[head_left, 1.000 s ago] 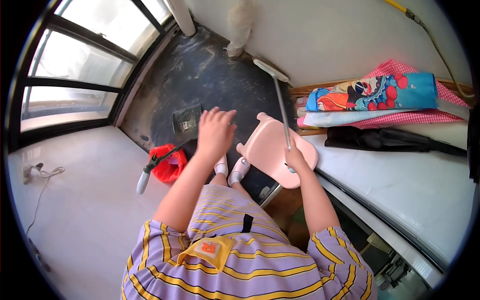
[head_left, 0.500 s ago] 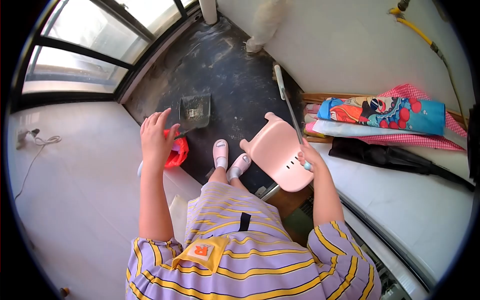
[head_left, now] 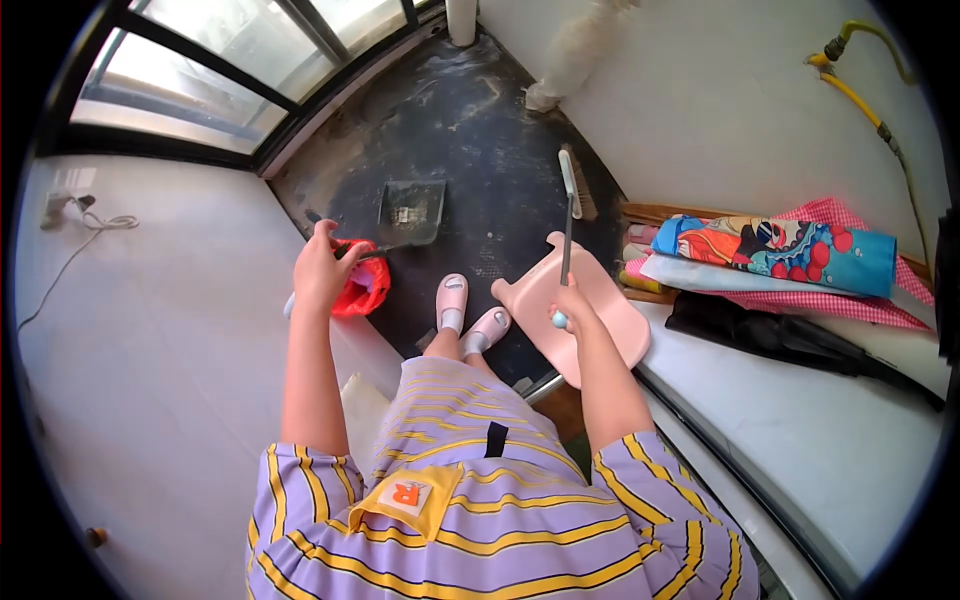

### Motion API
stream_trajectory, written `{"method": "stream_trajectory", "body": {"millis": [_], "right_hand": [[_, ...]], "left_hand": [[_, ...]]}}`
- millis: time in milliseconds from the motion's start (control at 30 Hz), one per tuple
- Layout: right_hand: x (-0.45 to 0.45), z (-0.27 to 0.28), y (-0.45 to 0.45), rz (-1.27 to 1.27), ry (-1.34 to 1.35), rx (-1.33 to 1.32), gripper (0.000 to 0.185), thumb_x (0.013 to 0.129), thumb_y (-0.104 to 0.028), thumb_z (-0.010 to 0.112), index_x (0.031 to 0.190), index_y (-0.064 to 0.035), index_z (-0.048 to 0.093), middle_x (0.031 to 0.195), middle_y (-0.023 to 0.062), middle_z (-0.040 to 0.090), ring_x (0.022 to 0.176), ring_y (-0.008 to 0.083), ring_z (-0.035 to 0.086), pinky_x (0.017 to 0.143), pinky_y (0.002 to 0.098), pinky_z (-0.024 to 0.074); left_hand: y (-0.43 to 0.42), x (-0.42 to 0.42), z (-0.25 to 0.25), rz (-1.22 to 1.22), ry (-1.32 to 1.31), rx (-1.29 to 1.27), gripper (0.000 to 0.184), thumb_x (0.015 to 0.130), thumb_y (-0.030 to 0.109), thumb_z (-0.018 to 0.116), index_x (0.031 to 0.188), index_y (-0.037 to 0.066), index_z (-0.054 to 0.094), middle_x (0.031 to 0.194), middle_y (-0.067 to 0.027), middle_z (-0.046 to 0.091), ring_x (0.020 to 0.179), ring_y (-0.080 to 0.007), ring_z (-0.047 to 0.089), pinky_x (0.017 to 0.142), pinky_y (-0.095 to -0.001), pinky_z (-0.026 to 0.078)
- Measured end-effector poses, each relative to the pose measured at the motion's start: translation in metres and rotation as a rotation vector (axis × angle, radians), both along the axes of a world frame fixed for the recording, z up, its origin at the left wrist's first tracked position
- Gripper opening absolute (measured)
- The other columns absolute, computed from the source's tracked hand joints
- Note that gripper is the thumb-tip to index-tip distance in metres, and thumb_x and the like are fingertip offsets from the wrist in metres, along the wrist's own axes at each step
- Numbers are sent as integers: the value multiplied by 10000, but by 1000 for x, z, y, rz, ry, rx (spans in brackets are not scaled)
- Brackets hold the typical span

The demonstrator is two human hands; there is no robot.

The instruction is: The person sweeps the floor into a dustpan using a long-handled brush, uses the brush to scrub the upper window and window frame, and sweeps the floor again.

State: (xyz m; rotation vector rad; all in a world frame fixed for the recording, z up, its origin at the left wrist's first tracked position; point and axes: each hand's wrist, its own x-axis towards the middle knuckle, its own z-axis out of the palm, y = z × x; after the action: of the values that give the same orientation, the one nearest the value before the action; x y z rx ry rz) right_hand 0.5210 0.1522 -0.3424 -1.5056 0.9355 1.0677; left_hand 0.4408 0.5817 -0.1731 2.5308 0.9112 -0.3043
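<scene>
My right hand point(head_left: 572, 305) is wrapped around the thin grey handle of a small broom point(head_left: 568, 225), whose light-blue end shows below my fingers. Its white head and brown bristles are near the floor by the right wall. My left hand point(head_left: 322, 262) closes on the dark handle of a dustpan point(head_left: 425, 225); part of that handle is hidden by my fingers. Light debris sits in the dustpan's tray. Just beneath my left hand stands a bin lined with a red bag point(head_left: 368, 295).
A pink plastic stool or chair point(head_left: 610, 320) is under my right forearm. Folded cloths and a colourful printed bag point(head_left: 780, 245) lie on the right, above a black long item point(head_left: 760, 335). Windows point(head_left: 190, 90) line the left. The dark floor point(head_left: 470, 130) is stained.
My left hand's fingers have gone from spread to closed on the dustpan handle. My right hand has moved left with the broom, its handle now more upright. The view has shifted slightly.
</scene>
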Motion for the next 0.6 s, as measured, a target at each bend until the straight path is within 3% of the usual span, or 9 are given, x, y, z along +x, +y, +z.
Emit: {"method": "stream_trajectory", "body": {"millis": [67, 267, 367, 467, 600], "right_hand": [[-4, 26, 15, 33, 6, 36, 737, 931, -54, 359, 1574, -267, 67, 797, 113, 508, 511, 168, 494, 415, 298, 411], [19, 71, -50, -283, 117, 386, 554, 1019, -148, 391, 1511, -334, 219, 721, 19, 425, 493, 103, 421, 403, 235, 366], [25, 101, -55, -111, 31, 243, 632, 1006, -150, 436, 1540, -323, 145, 700, 11, 410, 497, 84, 405, 396, 207, 347], [29, 88, -40, 98, -40, 15, 621, 990, -102, 377, 1533, -316, 166, 709, 11, 410, 492, 78, 399, 392, 202, 349], [35, 8, -11, -30, 4, 116, 705, 954, -49, 369, 1550, -298, 86, 695, 30, 422, 497, 116, 428, 401, 246, 378]], "left_hand": [[1, -4, 6, 22, -8, -56, 630, 782, 451, 784, 1203, 45, 551, 1018, -141, 694, 921, -314, 668, 783, -386, 525], [3, -26, 27, -36, -50, -57, 570, 787, 421, 787, 1182, 72, 569, 1007, -139, 682, 924, -290, 666, 805, -399, 516], [13, -42, 22, -78, -28, -29, 550, 784, 441, 782, 1157, 88, 584, 991, -139, 689, 930, -319, 665, 808, -412, 511], [18, -48, 6, -21, 119, 5, 507, 788, 476, 761, 1093, 103, 602, 968, -148, 696, 930, -350, 659, 791, -429, 510], [6, -35, 10, -103, 95, 49, 447, 808, 495, 729, 988, 102, 616, 905, -151, 695, 895, -369, 655, 762, -455, 510]]}}
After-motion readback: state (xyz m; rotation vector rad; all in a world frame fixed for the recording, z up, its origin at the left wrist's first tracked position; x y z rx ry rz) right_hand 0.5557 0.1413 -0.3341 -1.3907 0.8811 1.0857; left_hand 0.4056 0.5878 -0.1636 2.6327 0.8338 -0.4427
